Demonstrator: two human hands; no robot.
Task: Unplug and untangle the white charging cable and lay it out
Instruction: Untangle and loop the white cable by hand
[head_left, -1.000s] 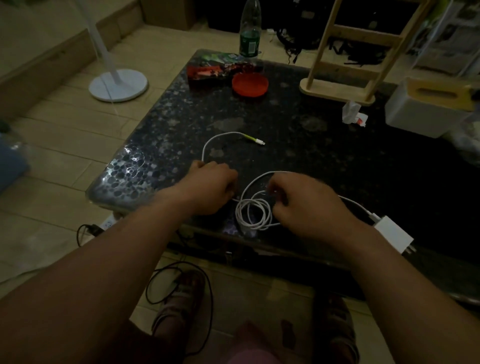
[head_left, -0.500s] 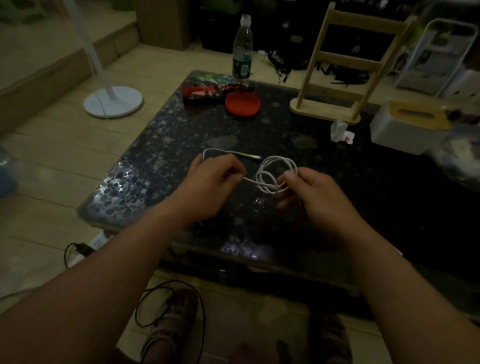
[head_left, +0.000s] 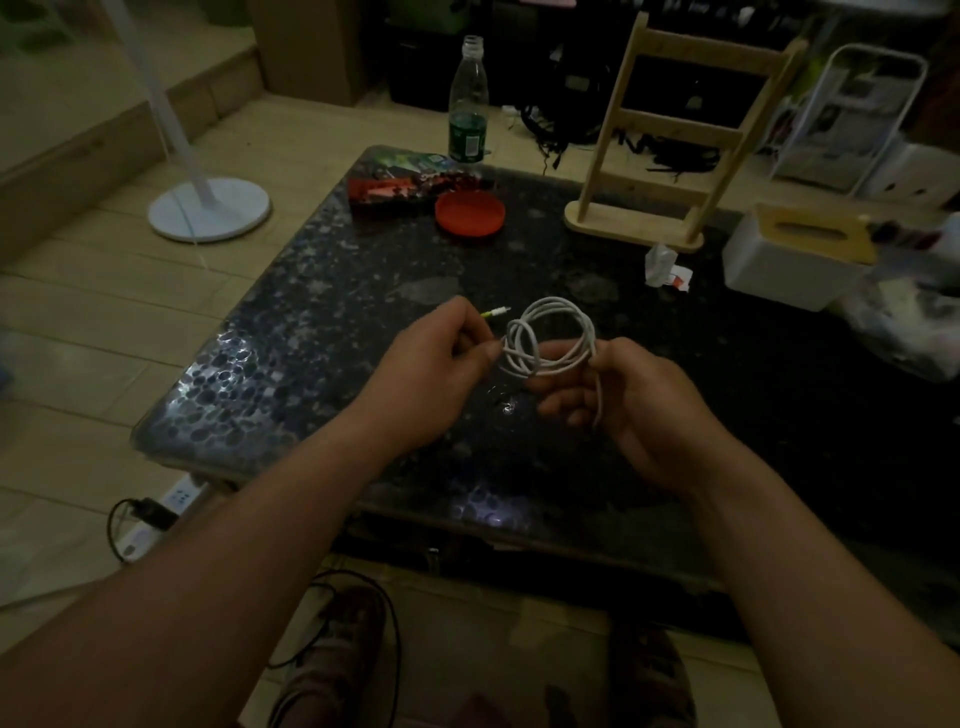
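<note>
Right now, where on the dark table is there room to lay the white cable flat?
The dark speckled stone table is bare between the coiled white cable and the round red lid, and left of the left hand. It is crowded along the far edge and round the white tissue box.

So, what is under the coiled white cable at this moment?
Through the coil only the dark table shows, with fingers of the right hand below. The left hand covers the stretch leading to the connector.
</note>
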